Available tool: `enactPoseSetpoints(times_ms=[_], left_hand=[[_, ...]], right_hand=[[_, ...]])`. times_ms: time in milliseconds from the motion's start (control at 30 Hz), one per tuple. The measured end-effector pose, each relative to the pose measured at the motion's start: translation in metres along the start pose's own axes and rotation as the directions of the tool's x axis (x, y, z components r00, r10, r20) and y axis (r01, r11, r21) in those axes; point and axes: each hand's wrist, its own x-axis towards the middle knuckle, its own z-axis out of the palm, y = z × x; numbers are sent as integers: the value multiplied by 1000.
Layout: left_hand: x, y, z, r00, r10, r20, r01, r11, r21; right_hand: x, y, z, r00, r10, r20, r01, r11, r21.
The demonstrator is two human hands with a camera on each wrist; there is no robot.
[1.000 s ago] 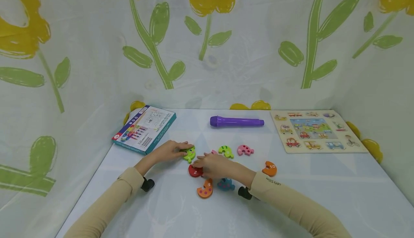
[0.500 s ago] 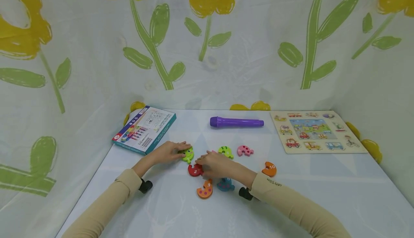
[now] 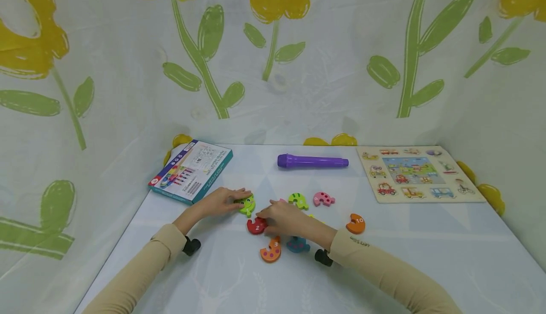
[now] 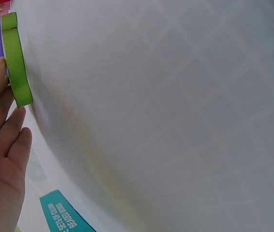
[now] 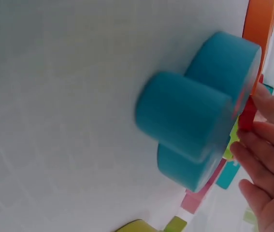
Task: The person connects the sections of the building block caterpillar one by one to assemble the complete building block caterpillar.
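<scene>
My left hand [image 3: 219,202] pinches a green puzzle piece with a smiling face [image 3: 247,205] at its left side; in the left wrist view this green piece [image 4: 15,60] stands edge-on against the fingertips. Just below and to the right, my right hand [image 3: 286,217] pinches a red puzzle piece numbered 2 [image 3: 256,226]. That red piece [image 5: 248,114] shows only partly in the right wrist view, behind a blue piece. The green and red pieces lie close together; whether they touch I cannot tell. An orange piece numbered 3 [image 3: 270,251] and a blue piece [image 3: 298,244] lie below the right hand.
Beyond the right hand lie a green striped piece [image 3: 298,200], a pink spotted piece [image 3: 323,198] and an orange piece numbered 10 [image 3: 356,224]. A purple toy microphone [image 3: 313,161] lies at the back. A box [image 3: 192,171] stands left, a wooden picture board [image 3: 420,174] right.
My left hand has shifted slightly left with the green face piece. The red piece has moved a little left under my right hand. The other pieces stay where they were.
</scene>
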Motion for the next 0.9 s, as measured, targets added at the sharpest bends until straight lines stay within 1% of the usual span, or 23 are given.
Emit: enactPoseSetpoints(times_ms=[200,333,567,767,900], left_hand=[[-2,-1,0,1000,-12,4,12,1000,-26],[-3,1,-1,999,-33,18,34,999,-29],[-3,1,0,999,-33,20,33,999,-12],[-4,2,-1,999,-34,20,34,999,0],[-5,3,-2,999,-33,18,33,999,-2]], right_hand=[[2,1,-1,999,-45,-23,44,999,-18],[4,-1,-3,998,-52,-36,52,999,2],[9,1,-3,999,-29,-39,30,999,26],[13,3,-2,999,1,-34,-1,1000,11],[15,4,-2,1000,7,-28,-7,1000,-4]])
